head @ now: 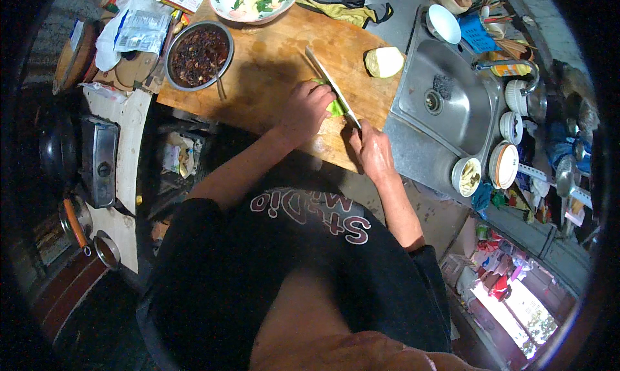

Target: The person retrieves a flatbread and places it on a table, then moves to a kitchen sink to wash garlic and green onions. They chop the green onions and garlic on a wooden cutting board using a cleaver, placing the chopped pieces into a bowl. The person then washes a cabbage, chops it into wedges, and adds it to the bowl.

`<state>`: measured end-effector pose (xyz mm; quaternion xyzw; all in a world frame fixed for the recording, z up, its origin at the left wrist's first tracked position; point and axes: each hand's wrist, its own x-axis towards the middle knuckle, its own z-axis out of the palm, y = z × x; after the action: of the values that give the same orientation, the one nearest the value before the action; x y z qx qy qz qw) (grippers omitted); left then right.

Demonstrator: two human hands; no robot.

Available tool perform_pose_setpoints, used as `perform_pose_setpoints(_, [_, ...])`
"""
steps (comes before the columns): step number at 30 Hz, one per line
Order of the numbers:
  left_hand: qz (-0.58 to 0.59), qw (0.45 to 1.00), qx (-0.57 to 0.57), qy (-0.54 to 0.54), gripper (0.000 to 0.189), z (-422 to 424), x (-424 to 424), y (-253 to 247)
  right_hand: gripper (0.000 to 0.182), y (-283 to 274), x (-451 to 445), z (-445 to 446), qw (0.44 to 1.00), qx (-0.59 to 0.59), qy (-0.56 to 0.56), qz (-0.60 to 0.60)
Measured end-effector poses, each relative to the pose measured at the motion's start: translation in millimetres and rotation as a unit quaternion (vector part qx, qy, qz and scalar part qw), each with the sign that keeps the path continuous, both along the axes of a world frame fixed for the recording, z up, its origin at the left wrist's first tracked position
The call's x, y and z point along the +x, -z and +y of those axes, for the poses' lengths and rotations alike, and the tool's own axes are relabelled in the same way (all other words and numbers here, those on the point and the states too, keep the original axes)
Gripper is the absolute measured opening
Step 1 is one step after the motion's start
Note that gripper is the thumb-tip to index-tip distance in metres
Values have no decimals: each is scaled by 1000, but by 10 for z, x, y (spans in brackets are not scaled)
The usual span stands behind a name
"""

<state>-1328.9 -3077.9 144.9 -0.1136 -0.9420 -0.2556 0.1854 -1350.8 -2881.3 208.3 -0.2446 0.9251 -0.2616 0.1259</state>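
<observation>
On a large wooden cutting board (271, 46), my left hand (312, 107) presses down on a piece of green vegetable (335, 109), partly hidden under the fingers. My right hand (374, 150) grips the handle of a kitchen knife (334, 86), whose long blade runs up and left along the vegetable's right side. Whether the edge is in the vegetable cannot be told. Farther right on the board lies a larger cut chunk of pale green vegetable, perhaps cabbage (385, 62), its white cut face upward.
A metal bowl of dark chili sauce (198, 56) with a utensil stands at the board's left. Behind is a patterned bowl of chopped greens (254, 3). To the right are a steel sink (450, 124) and a small bowl of pale pieces (466, 177). A gas stove (99, 162) stands left.
</observation>
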Motion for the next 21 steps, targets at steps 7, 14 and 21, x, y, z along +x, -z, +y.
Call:
perform_pose_setpoints(7, [2,999,38,12,42,14,37,-28,23,-416,-69,87,996,34,-30,-83])
perform_pose_setpoints(14, [22,1000,12,-17,40,14,32,-24,24,71,-50,-114,1000,27,-3,6])
perform_pose_setpoints(21, [8,998,56,-5,41,-16,83,-58,19,-352,-53,61,997,8,-26,-72])
